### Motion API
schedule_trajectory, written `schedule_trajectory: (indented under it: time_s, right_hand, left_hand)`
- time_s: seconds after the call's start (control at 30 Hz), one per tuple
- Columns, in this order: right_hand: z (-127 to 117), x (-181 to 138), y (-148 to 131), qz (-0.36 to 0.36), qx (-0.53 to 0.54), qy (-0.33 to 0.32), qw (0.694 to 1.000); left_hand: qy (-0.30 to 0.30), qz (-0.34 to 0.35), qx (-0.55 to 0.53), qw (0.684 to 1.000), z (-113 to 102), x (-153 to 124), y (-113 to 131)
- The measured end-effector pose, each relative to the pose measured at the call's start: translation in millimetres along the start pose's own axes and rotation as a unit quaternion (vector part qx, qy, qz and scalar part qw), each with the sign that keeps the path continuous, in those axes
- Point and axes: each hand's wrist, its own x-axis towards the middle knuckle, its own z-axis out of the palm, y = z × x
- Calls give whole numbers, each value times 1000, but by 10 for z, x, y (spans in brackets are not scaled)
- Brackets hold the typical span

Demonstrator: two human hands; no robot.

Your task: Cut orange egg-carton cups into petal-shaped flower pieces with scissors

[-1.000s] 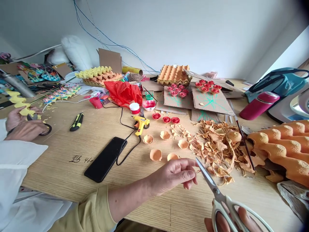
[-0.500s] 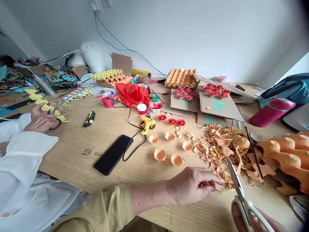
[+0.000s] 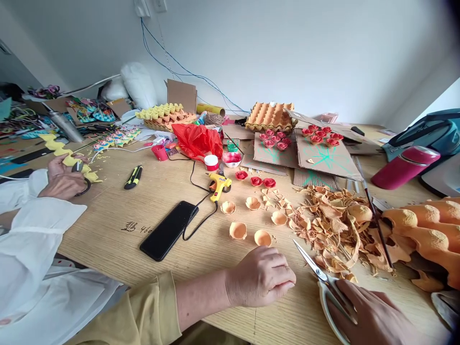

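Note:
My left hand (image 3: 262,279) rests on the wooden table (image 3: 108,211) in a loose fist, and I cannot see what, if anything, is inside it. My right hand (image 3: 373,316) lies over the white handles of a pair of scissors (image 3: 325,282). The blades lie low over the table, slightly apart, and point toward the left hand. Just beyond both hands is a pile of orange egg-carton scraps (image 3: 334,230). Two cut orange cups (image 3: 251,234) sit in front of the left hand.
A black phone (image 3: 168,230) with a cable and a yellow glue gun (image 3: 218,184) lie left of centre. Red paper roses (image 3: 256,180), cardboard sheets (image 3: 323,155), egg trays (image 3: 270,115), an orange carton (image 3: 427,225) and a pink bottle (image 3: 405,166) are around. Another person's hands (image 3: 64,177) cut yellow carton at left.
My left hand pulled back from the scrap pile and closed into a fist. My right hand lowered the scissors, and the blades now lie low and point left.

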Motion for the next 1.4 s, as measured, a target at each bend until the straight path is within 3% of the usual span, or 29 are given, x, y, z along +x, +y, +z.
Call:
schedule_trajectory:
  time_s: [0.07,0.27,0.4,0.57,0.73,0.9,1.07,1.27,1.4]
  right_hand:
    - [-56,175,-17,-12,-41,-4,999]
    - [-234,505,79,4,-99,79,992]
    - [-219,564,92,37,-59,72,995]
    - [-405,807,-220,26,66,83,994]
    - [-367,1035,-505,34,185,108,976]
    - [-55,992,-445,65,240,123,961]
    - [5,953,-387,64,251,121,958]
    - [1,954,-437,18,213,121,969]
    - [24,956,-445,-4,204,127,971]
  left_hand:
    - [32,-15,4,999,-37,-28,-44]
    - [147,-97,-46,983,-178,-48,-229]
    - [202,-144,-67,966,-312,-54,-378]
    - [255,-207,-72,942,-419,-78,-529]
    - [227,-198,-53,952,-380,-80,-575]
    - [207,-194,-38,958,-422,-75,-587]
    - [196,-201,-55,958,-511,-85,-597]
    - [75,-162,-13,984,-401,-100,-501]
    - [42,-159,-8,986,-348,-97,-469]
